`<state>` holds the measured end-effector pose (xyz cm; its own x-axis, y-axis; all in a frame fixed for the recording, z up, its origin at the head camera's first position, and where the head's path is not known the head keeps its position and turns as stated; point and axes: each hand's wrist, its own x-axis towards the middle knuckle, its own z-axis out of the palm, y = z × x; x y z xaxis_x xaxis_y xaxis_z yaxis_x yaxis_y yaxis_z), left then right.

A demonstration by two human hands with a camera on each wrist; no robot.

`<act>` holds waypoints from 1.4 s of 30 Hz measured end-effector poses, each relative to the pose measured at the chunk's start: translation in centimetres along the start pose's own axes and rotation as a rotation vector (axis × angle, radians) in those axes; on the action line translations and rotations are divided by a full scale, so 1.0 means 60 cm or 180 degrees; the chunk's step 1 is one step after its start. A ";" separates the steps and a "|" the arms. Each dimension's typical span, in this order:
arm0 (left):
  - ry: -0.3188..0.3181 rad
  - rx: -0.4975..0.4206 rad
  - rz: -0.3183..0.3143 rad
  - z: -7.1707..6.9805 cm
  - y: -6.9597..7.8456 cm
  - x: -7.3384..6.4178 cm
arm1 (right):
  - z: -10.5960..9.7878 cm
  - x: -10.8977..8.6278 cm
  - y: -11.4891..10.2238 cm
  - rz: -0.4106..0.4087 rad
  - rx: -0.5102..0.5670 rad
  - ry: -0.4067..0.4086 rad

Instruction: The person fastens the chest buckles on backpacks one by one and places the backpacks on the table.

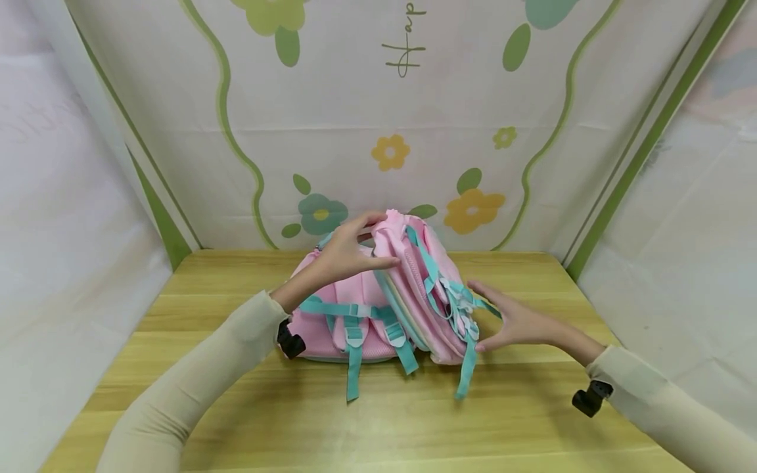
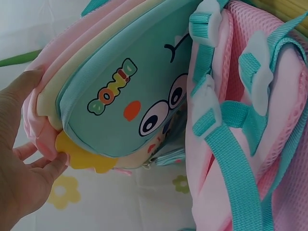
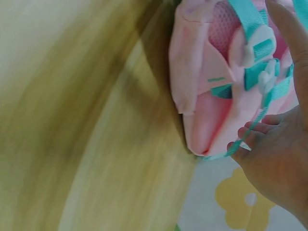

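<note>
Head view gives me a printed white sheet (image 1: 331, 98) behind the leaning backpack (image 1: 416, 289), with the wood-grained counter (image 1: 414, 427) beneath it. That backpack is pink, tilts to the left, and partly hides a second backpack (image 1: 355, 289) on its left, also pink, strap side towards the camera. From the left wrist I make out a teal front panel (image 2: 106, 96) on the leaning backpack's left side. The left hand (image 1: 349, 249) is at the leaning backpack's upper end: fingers spread wide from the thumb, tips against the bag without closing round it. The right hand (image 1: 514, 322) is just right of the leaning backpack, fingers well parted from the thumb. Beside it a wide teal strap (image 1: 467, 364) hangs down the backpack's right side. A thin teal cord (image 3: 261, 115) crosses those right fingers; I can't tell whether they pinch it. A yellow flap (image 2: 89, 156) sits by the left fingertips, and a small orange spot (image 2: 132, 110) marks the front panel.
</note>
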<state>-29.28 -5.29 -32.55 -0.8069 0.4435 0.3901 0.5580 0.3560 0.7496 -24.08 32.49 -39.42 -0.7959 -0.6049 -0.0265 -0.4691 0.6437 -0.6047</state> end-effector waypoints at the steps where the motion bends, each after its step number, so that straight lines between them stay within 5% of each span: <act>1: 0.0011 -0.0007 0.0005 0.000 -0.002 -0.001 | 0.004 -0.001 0.004 0.0005 0.0001 -0.0005; 25: 0.0053 -0.0068 -0.0194 0.007 -0.029 -0.038 | 0.056 -0.016 0.062 0.0088 0.0243 0.0059; 42: -0.0034 -0.0186 -0.0289 0.048 -0.035 -0.056 | 0.016 -0.044 0.085 0.0183 0.0029 -0.0047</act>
<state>-27.19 -5.16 -36.98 -0.8513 0.4206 0.3136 0.4703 0.3466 0.8116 -24.00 36.92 -43.21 -0.8156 -0.5740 -0.0731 -0.4192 0.6732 -0.6091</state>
